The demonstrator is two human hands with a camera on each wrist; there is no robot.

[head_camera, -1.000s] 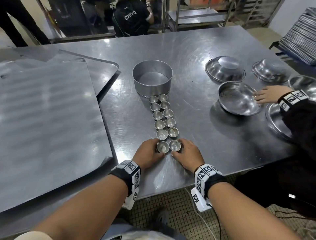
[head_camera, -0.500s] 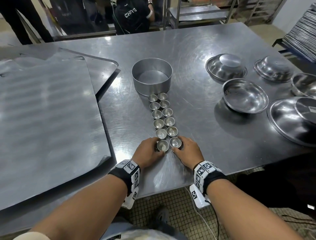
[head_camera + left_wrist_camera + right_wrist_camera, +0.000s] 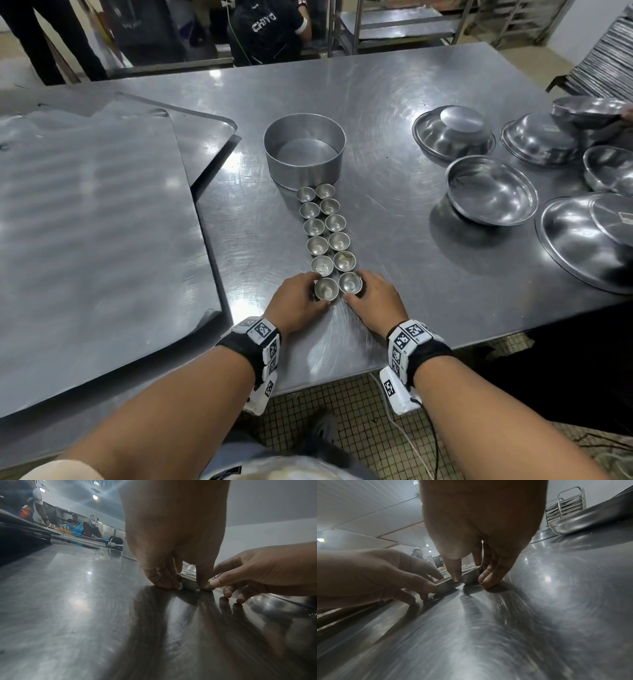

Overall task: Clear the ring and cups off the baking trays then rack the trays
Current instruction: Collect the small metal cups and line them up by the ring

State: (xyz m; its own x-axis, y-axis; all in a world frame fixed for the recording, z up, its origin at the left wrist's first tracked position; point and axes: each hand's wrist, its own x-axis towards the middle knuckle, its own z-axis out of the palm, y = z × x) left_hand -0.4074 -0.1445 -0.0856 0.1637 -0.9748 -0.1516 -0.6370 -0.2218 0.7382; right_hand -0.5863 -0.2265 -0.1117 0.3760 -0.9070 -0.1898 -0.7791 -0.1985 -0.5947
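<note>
Several small metal cups stand in two rows on the steel table [image 3: 394, 240], running from the round metal ring [image 3: 304, 154] toward me. My left hand [image 3: 313, 293] pinches the nearest left cup [image 3: 326, 288] between thumb and fingers. My right hand [image 3: 358, 289] pinches the nearest right cup [image 3: 350, 283] the same way. The left wrist view shows my left fingers [image 3: 164, 580] down at the tabletop around the left cup [image 3: 187, 583]. In the right wrist view my thumb and fingers [image 3: 489, 577] bracket the right cup [image 3: 471, 578]. Both cups sit on the table. Large flat baking trays [image 3: 96, 240] lie stacked at the left.
Several steel bowls [image 3: 491, 192] and a wide pan [image 3: 582, 246] crowd the table's right side, where another person's hand holds one bowl [image 3: 585, 111]. A stack of trays [image 3: 606, 61] shows at the far right. People stand behind the table.
My hands stay on the two nearest cups. The other person's hand has left the middle bowl and now holds a bowl at the far right.
</note>
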